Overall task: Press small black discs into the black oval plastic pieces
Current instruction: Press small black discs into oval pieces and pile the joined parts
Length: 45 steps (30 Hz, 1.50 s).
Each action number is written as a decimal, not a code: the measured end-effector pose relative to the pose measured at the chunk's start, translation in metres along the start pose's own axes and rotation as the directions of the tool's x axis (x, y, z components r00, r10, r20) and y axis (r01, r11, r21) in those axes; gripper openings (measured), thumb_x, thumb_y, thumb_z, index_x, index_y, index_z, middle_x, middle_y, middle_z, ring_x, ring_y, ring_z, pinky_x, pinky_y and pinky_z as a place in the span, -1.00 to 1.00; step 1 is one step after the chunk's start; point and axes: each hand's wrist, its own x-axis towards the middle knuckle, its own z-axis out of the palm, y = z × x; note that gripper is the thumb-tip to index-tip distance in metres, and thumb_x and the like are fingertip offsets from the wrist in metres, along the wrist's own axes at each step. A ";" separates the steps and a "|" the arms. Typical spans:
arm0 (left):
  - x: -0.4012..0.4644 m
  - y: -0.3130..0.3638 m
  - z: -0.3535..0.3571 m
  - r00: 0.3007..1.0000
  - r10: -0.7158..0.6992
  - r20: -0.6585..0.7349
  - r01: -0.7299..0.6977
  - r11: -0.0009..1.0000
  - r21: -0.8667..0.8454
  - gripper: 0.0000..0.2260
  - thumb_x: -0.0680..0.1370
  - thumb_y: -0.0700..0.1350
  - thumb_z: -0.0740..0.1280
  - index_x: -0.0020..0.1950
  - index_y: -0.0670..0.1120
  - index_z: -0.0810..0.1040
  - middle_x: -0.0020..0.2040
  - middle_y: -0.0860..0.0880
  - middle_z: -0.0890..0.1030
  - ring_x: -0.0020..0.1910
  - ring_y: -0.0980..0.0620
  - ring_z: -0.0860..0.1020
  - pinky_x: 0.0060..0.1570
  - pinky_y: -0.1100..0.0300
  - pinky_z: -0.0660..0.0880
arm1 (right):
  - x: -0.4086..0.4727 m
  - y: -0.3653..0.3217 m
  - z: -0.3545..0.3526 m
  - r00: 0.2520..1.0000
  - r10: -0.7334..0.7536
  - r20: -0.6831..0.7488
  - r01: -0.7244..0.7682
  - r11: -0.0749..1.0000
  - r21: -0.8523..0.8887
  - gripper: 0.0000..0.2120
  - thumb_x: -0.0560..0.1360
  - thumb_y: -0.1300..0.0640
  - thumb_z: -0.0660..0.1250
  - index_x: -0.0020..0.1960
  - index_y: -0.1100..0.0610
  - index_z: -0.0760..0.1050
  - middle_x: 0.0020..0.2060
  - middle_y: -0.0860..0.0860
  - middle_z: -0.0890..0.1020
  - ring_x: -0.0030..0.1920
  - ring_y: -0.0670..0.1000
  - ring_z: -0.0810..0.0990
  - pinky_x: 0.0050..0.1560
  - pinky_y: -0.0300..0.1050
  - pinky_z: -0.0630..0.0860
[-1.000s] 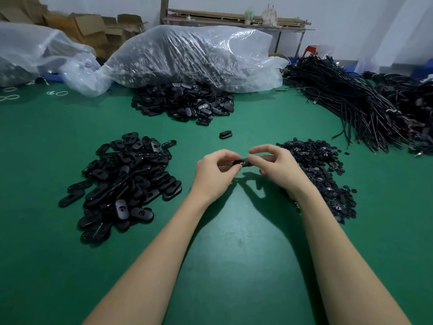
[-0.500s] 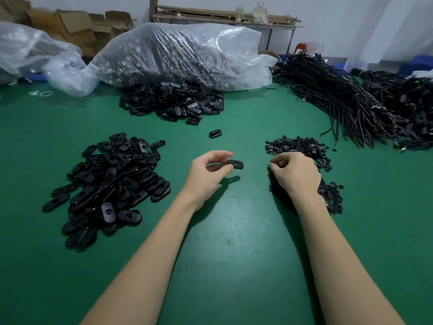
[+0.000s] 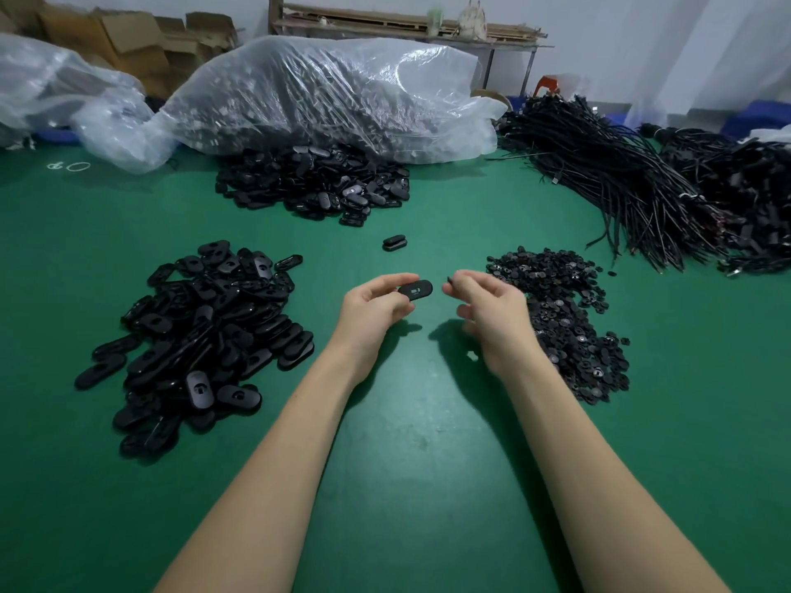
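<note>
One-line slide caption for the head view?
Left hand holds an oval piece; right hand pinches a small disc beside it.

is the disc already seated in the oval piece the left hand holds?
No: the right hand pinches the disc clear of the oval piece, which the left hand holds, with a gap between them.

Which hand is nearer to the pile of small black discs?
Right. The right hand hovers at the near-left edge of the disc pile, pinching something small. The left hand is farther left, holding an oval piece.
</note>
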 end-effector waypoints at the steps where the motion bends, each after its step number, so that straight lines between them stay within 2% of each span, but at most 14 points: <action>1: 0.000 0.000 0.001 1.000 0.002 -0.024 -0.002 1.000 0.000 -0.68 0.53 -0.39 0.31 -0.11 -0.01 0.74 -0.02 -0.06 0.71 0.02 0.03 0.60 0.16 0.21 0.57 | -0.002 0.003 0.002 1.000 0.007 0.016 -0.007 1.000 0.009 -0.95 0.59 0.13 0.41 0.03 0.07 0.64 -0.27 -0.12 0.74 -0.48 -0.17 0.40 -0.49 -0.35 0.31; 3: 0.000 -0.001 0.003 0.998 0.027 -0.063 -0.026 1.000 0.014 -0.72 0.55 -0.35 0.33 -0.14 -0.01 0.73 0.05 -0.14 0.71 -0.01 0.05 0.63 0.16 0.21 0.58 | -0.003 0.006 0.003 0.999 -0.005 0.039 0.004 1.000 0.022 -0.94 0.59 0.15 0.41 0.02 0.06 0.67 -0.25 -0.12 0.74 -0.48 -0.16 0.38 -0.47 -0.35 0.31; 6: 0.003 -0.003 0.001 0.997 0.036 -0.063 -0.037 0.999 -0.005 -0.84 0.57 -0.33 0.37 -0.08 -0.09 0.66 0.12 -0.21 0.67 -0.05 0.08 0.69 0.20 0.16 0.59 | -0.003 0.005 0.000 0.997 -0.023 0.078 0.022 1.000 0.019 -0.92 0.54 0.16 0.46 0.03 0.07 0.68 -0.20 -0.11 0.75 -0.50 -0.15 0.37 -0.47 -0.35 0.31; 10: 0.003 -0.003 0.000 1.000 0.021 -0.011 -0.022 0.991 -0.132 -0.95 0.57 -0.31 0.41 -0.05 -0.18 0.59 -0.05 -0.09 0.68 0.01 0.02 0.68 0.04 0.24 0.60 | -0.002 0.006 -0.001 0.991 -0.026 0.127 0.021 0.999 0.043 -0.86 0.54 0.13 0.47 0.09 0.09 0.62 -0.08 -0.04 0.77 -0.53 -0.12 0.37 -0.41 -0.29 0.31; 14: 0.002 -0.003 0.000 0.998 0.051 -0.042 -0.056 0.990 -0.129 -0.86 0.56 -0.26 0.44 -0.12 -0.10 0.52 -0.23 0.07 0.66 -0.08 0.09 0.65 -0.04 0.29 0.58 | -0.003 0.006 -0.003 0.987 -0.015 0.161 0.012 1.000 0.020 -0.84 0.54 0.06 0.47 0.09 0.05 0.59 -0.02 -0.06 0.76 -0.48 -0.12 0.45 -0.33 -0.23 0.36; 16: 0.001 -0.003 0.001 0.996 0.074 -0.057 -0.078 0.994 -0.076 -0.87 0.56 -0.24 0.44 -0.06 -0.05 0.53 -0.16 0.07 0.69 -0.06 0.09 0.64 -0.05 0.30 0.56 | -0.003 0.007 -0.004 0.986 -0.007 0.164 0.005 1.000 0.010 -0.87 0.51 0.05 0.50 0.03 0.03 0.64 -0.05 -0.10 0.76 -0.46 -0.13 0.45 -0.35 -0.28 0.37; 19: -0.003 -0.002 0.001 0.995 0.095 -0.038 -0.097 0.993 -0.071 -0.77 0.56 -0.27 0.43 0.12 0.02 0.61 0.03 -0.08 0.65 0.02 0.04 0.65 -0.05 0.31 0.56 | -0.002 0.007 -0.005 0.989 0.007 0.147 -0.014 0.999 0.049 -0.95 0.48 0.09 0.53 -0.07 0.02 0.68 -0.16 -0.12 0.70 -0.47 -0.15 0.39 -0.43 -0.34 0.31; 21: -0.004 -0.001 0.001 0.994 0.109 -0.016 -0.110 0.992 -0.062 -0.74 0.56 -0.29 0.43 0.17 0.01 0.65 0.05 -0.10 0.65 -0.01 0.07 0.66 -0.05 0.32 0.56 | -0.003 0.007 -0.006 0.987 0.001 0.161 -0.011 0.998 0.058 -0.96 0.49 0.13 0.52 -0.09 0.01 0.69 -0.19 -0.10 0.67 -0.48 -0.14 0.35 -0.45 -0.35 0.29; 26: -0.007 -0.001 0.004 0.993 0.111 -0.036 -0.114 0.990 -0.079 -0.84 0.57 -0.29 0.42 0.09 -0.09 0.66 0.03 -0.14 0.69 -0.07 0.06 0.70 -0.06 0.27 0.60 | -0.004 0.006 -0.007 0.981 -0.008 0.196 -0.004 0.998 0.058 -0.88 0.54 0.19 0.45 0.01 0.03 0.72 -0.20 -0.11 0.68 -0.50 -0.12 0.32 -0.47 -0.35 0.25; 30: -0.008 0.000 0.006 0.986 0.130 -0.101 -0.141 0.984 -0.112 -0.91 0.58 -0.29 0.41 0.04 -0.15 0.63 0.03 -0.22 0.70 -0.06 -0.06 0.72 -0.08 0.22 0.63 | -0.004 0.005 -0.007 0.987 -0.024 0.161 0.008 0.995 0.099 -0.94 0.56 0.19 0.44 0.02 0.11 0.60 -0.09 0.01 0.75 -0.57 -0.10 0.29 -0.53 -0.33 0.22; 35: -0.008 -0.001 0.006 0.973 0.161 -0.163 -0.179 0.979 -0.098 -0.91 0.55 -0.29 0.44 0.01 -0.13 0.63 -0.08 -0.09 0.74 -0.06 0.02 0.72 -0.08 0.26 0.60 | -0.003 0.006 -0.006 0.986 -0.019 0.165 0.007 0.997 0.072 -0.91 0.56 0.13 0.46 0.02 0.08 0.57 -0.01 0.01 0.76 -0.54 -0.11 0.38 -0.46 -0.31 0.27; 39: -0.006 -0.002 0.005 0.979 0.147 -0.139 -0.165 0.978 -0.128 -0.91 0.55 -0.28 0.45 0.02 -0.16 0.61 -0.11 -0.07 0.75 -0.09 0.04 0.73 -0.11 0.31 0.59 | -0.003 0.006 -0.004 0.986 -0.035 0.162 0.031 0.999 0.025 -0.95 0.53 0.11 0.50 -0.05 0.04 0.64 -0.14 -0.10 0.72 -0.51 -0.12 0.43 -0.48 -0.32 0.29; 42: -0.005 -0.003 0.004 0.982 0.153 -0.115 -0.168 0.976 -0.136 -0.91 0.55 -0.29 0.45 -0.02 -0.14 0.59 -0.14 -0.05 0.75 -0.12 0.05 0.73 -0.11 0.32 0.58 | -0.005 0.008 0.003 0.989 -0.079 0.128 0.080 0.997 -0.002 -0.96 0.52 0.13 0.51 -0.10 0.06 0.67 -0.29 -0.12 0.68 -0.53 -0.12 0.42 -0.49 -0.31 0.33; 45: -0.004 -0.004 0.004 0.979 0.169 -0.110 -0.183 0.975 -0.129 -0.91 0.54 -0.30 0.45 -0.03 -0.15 0.59 -0.14 -0.06 0.75 -0.11 0.05 0.73 -0.11 0.32 0.59 | -0.006 0.011 0.009 0.987 -0.129 0.094 0.129 0.992 0.010 -0.97 0.51 0.16 0.52 -0.11 0.08 0.69 -0.35 -0.13 0.67 -0.52 -0.16 0.42 -0.49 -0.33 0.36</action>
